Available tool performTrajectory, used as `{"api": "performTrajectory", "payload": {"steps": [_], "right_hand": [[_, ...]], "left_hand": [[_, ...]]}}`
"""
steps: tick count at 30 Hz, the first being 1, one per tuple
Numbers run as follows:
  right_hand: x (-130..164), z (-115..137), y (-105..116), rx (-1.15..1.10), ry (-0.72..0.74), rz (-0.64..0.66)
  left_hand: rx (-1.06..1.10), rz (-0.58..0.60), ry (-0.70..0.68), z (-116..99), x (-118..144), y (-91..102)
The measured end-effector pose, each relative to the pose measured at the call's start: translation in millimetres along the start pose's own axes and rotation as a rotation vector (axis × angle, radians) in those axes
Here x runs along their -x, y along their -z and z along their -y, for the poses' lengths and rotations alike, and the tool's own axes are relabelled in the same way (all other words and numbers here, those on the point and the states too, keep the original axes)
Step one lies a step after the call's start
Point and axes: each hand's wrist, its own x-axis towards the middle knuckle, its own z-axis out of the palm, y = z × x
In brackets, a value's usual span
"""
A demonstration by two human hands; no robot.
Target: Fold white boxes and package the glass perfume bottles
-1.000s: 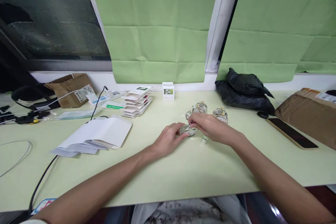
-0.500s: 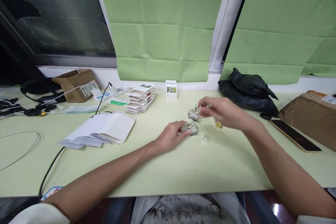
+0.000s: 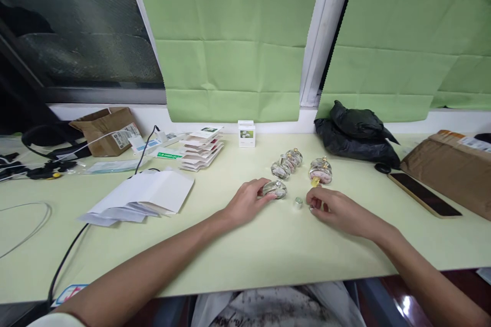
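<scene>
Head view: left fingers (image 3: 264, 190) curl around a small glass bottle (image 3: 276, 189) lying on the pale green table (image 3: 268, 250). Right of that bottle sits a silver cap (image 3: 297, 203); just beyond it the right hand (image 3: 333, 208) rests, fingertips loosely bent, touching something too small to tell. More bottles (image 3: 287, 162) stand behind.

Left hand (image 3: 245, 203) rests on the tabletop (image 3: 238, 250), fingers against a small bottle (image 3: 275, 189). A cap (image 3: 297, 203) sits just right of that bottle, right hand (image 3: 337, 209) beside it. More bottles (image 3: 287, 162) stand behind; a little box (image 3: 246, 133) sits further back, papers (image 3: 143, 194) far left, phone (image 3: 424, 194) far right.
</scene>
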Motion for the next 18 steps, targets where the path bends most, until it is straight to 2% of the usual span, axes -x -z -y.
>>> {"api": "performTrajectory", "payload": {"steps": [3,8,13,18], "right_hand": [[5.9,-1.3,-6.3,-0.057,-0.019,-0.018],[1.9,0.9,7.2,-0.048,-0.012,0.013],[-24.6,9.8,13.8,-0.006,0.050,-0.160],[-44.9,9.4,7.4,0.067,0.074,-0.160]], "left_hand": [[-0.003,-0.007,0.008,-0.4,-2.6,-1.6],[0.088,0.055,0.015,-2.5,-12.3,-4.1],[0.122,0.079,-0.059,-6.1,-29.9,-13.2],[0.069,0.089,-0.076,-13.3,-43.5,-26.2]]}}
